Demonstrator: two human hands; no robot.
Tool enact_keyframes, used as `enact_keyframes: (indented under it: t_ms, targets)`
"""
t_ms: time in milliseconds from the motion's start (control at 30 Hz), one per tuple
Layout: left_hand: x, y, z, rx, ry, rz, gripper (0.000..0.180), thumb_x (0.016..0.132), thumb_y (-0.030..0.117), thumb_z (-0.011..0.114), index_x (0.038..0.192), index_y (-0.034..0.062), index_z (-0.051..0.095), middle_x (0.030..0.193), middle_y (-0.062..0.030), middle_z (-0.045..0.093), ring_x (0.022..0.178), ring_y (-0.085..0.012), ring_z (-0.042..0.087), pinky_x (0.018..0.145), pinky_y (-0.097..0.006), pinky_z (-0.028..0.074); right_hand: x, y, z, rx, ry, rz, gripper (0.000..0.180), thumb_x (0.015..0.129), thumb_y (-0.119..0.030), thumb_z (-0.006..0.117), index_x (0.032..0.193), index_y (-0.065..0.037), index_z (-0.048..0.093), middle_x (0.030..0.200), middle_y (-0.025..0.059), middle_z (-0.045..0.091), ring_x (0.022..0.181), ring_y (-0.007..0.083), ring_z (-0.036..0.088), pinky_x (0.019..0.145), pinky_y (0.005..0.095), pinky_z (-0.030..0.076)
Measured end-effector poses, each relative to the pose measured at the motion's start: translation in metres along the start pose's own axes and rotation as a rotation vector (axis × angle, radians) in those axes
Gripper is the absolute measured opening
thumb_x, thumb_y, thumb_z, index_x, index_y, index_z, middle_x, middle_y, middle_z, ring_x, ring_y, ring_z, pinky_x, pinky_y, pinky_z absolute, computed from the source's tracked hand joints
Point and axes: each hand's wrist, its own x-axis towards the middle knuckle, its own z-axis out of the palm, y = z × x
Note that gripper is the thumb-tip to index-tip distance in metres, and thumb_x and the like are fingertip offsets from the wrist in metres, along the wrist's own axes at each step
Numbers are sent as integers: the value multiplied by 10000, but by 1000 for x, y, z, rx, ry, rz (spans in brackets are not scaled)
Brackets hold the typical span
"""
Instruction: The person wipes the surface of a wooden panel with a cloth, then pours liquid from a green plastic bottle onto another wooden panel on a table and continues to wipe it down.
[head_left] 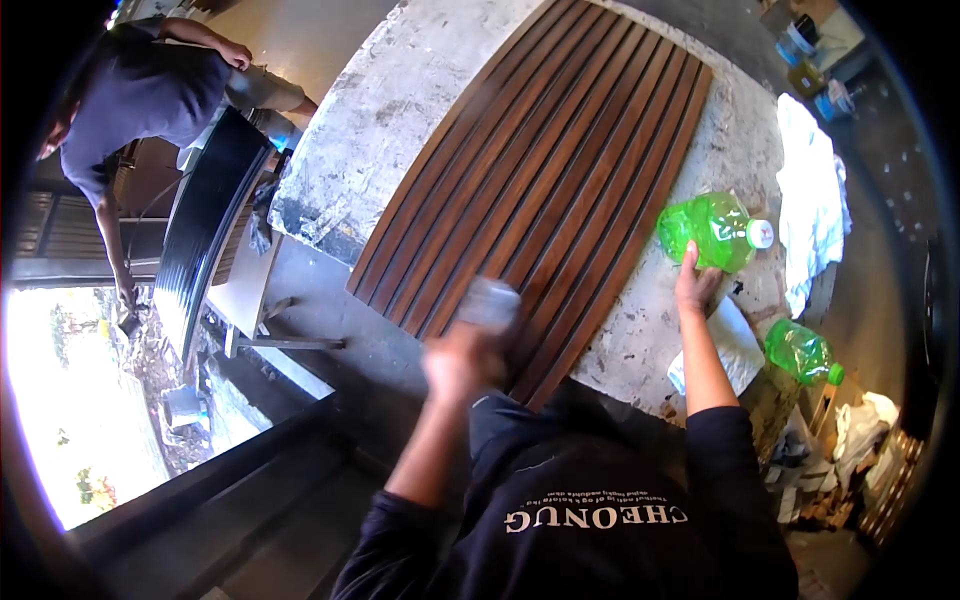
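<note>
A brown wooden panel with dark grooves between its slats (540, 170) lies across the worktable. Over its near end my left hand (456, 362) is closed round a pale, greyish, block-like thing (489, 304); motion blurs both, so its kind stays unclear. My right hand (698, 284) grips the near side of a green plastic bottle (700, 225) with a white cap, to the right of the panel. The bottle seems to lie on its side, cap pointing right.
The stained pale tabletop (350, 150) carries white cloth (808, 200) along its right edge and a folded cloth (735, 345) by my right forearm. Another green bottle (800, 350) is at the right. At left, a co-worker (150, 95) bends over a dark panel (205, 220).
</note>
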Motion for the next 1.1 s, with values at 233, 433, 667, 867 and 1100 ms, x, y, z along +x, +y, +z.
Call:
enact_keyframes:
  t_ms: [233,433,667,867,1100]
  targets:
    - [33,-98,-57,236,166,-491,66,784,184,615,792,132,575,585,-116,598,527,-314,609,495,-447,479,18,-30,-3,377,23,8,505,786,-270,735,1148,31,553,1068,161,629,990,259,604,882,361,455]
    - [8,-20,-30,23,52,80,56,745,119,598,761,141,550,641,-52,560,579,-251,602,563,-397,476,22,-76,-5,287,-99,-132,643,650,-159,835,1194,-19,522,1053,145,627,990,272,606,875,371,470]
    - [35,-114,-37,111,206,-308,77,750,170,605,788,127,554,585,-143,589,516,-354,585,484,-445,452,-20,-172,-11,-12,-379,-482,613,608,-140,810,1163,-110,551,1082,110,625,1037,287,567,929,427,391]
    - [35,-147,-66,53,94,4,48,764,147,588,805,124,582,584,-102,589,515,-319,594,512,-448,481,-54,-216,-2,-163,-390,-695,560,609,-93,768,1128,-146,564,1111,28,633,1067,227,577,982,427,353]
    - [73,-144,-93,-273,98,-234,162,773,204,644,855,76,588,724,-203,622,680,-405,613,592,-483,484,-84,-226,2,-375,-525,-704,603,579,-26,727,1146,-180,591,1185,-12,599,1145,205,529,1050,448,303]
